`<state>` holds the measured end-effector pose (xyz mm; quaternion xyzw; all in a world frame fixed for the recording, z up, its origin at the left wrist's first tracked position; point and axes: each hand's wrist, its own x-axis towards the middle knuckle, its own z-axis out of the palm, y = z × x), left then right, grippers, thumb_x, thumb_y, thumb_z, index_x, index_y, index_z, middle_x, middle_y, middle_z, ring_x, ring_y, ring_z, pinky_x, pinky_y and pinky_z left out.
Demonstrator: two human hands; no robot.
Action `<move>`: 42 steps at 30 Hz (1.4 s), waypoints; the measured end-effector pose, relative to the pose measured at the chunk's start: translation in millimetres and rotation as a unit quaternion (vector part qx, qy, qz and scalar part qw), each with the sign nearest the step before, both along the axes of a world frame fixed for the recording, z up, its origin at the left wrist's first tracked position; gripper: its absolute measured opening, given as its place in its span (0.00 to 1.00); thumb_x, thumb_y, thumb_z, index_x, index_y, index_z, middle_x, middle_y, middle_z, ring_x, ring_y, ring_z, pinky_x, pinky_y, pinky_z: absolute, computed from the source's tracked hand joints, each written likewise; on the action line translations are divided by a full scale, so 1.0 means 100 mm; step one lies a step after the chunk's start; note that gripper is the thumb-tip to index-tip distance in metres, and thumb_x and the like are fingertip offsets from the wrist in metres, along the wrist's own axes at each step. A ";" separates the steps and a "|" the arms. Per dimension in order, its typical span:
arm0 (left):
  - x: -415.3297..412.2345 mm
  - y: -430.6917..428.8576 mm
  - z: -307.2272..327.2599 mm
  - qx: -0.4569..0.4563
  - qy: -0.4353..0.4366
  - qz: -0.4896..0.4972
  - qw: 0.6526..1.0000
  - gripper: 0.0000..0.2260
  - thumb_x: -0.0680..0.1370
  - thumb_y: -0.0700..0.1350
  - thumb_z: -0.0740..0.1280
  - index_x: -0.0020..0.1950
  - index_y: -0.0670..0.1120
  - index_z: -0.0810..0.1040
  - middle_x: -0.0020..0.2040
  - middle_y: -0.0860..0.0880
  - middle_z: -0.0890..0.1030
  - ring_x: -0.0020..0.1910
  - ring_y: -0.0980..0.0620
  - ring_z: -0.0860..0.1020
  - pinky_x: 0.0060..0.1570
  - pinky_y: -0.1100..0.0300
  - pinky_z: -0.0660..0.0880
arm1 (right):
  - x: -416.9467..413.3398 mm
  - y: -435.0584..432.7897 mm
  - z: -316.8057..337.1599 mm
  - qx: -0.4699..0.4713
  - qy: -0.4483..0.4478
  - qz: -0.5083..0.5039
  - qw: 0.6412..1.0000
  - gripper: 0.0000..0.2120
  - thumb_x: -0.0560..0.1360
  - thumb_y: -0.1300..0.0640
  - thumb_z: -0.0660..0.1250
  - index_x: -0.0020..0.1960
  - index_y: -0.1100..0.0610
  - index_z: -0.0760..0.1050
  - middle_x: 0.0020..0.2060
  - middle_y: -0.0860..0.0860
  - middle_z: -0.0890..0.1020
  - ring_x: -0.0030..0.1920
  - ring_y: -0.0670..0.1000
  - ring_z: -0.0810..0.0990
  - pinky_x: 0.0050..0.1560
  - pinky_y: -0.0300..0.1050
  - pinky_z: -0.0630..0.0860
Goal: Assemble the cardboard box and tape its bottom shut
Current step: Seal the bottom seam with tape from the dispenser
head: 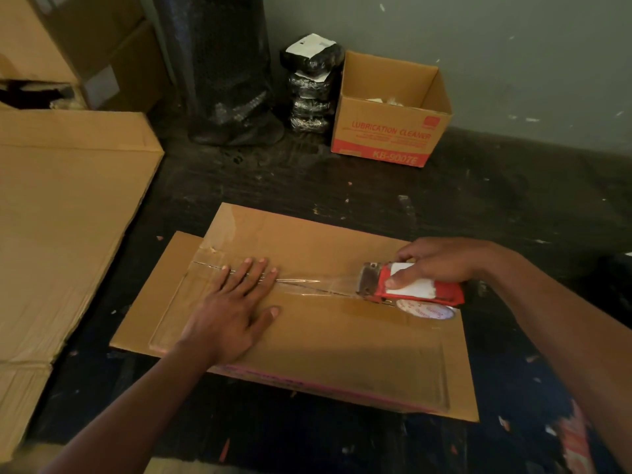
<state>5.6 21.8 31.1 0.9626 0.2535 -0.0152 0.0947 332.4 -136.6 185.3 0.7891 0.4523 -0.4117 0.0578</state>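
The brown cardboard box (pixel 318 343) stands on the dark floor with its bottom flaps folded shut and facing up. A strip of clear tape (pixel 307 282) runs along the centre seam. My left hand (pixel 236 302) lies flat on the flaps, fingers straight, fingertips on the taped seam at the left. My right hand (pixel 434 261) grips a red tape dispenser (pixel 407 289), whose metal blade end sits on the seam near the box's right side. The tape roll (pixel 427 311) shows beneath the dispenser.
An open carton marked "Lubrication Cleaner" (pixel 390 131) stands against the back wall. Beside it are a stack of black wrapped packets (pixel 311 87) and a dark wrapped roll (pixel 229 73). Flattened cardboard sheets (pixel 65 213) lie at the left, with stacked boxes (pixel 78 42) behind.
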 end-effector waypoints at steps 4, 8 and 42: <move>0.00 -0.01 0.03 -0.014 -0.010 0.005 1.000 0.30 0.83 0.67 0.42 0.82 0.60 0.38 0.83 0.54 0.39 0.81 0.53 0.36 0.79 0.48 0.36 | -0.02 -0.04 -0.10 0.006 0.004 -0.001 1.000 0.20 0.75 0.34 0.70 0.61 0.43 0.78 0.54 0.44 0.82 0.50 0.46 0.83 0.47 0.43 0.80; 0.21 -0.33 0.16 0.006 -0.037 0.018 0.999 0.29 0.82 0.58 0.48 0.83 0.50 0.58 0.82 0.47 0.55 0.82 0.46 0.53 0.80 0.47 0.48 | -0.03 -0.02 -0.09 0.013 -0.025 0.023 0.999 0.20 0.75 0.35 0.71 0.61 0.45 0.79 0.54 0.46 0.82 0.50 0.47 0.83 0.52 0.48 0.81; 0.99 -0.98 0.16 -0.012 -0.070 0.010 0.997 0.29 0.77 0.48 0.59 0.78 0.42 0.68 0.78 0.43 0.68 0.79 0.46 0.63 0.80 0.49 0.52 | 0.22 -0.17 0.07 -0.016 -0.034 0.005 0.999 0.21 0.75 0.37 0.72 0.61 0.49 0.80 0.52 0.47 0.83 0.50 0.49 0.84 0.51 0.47 0.80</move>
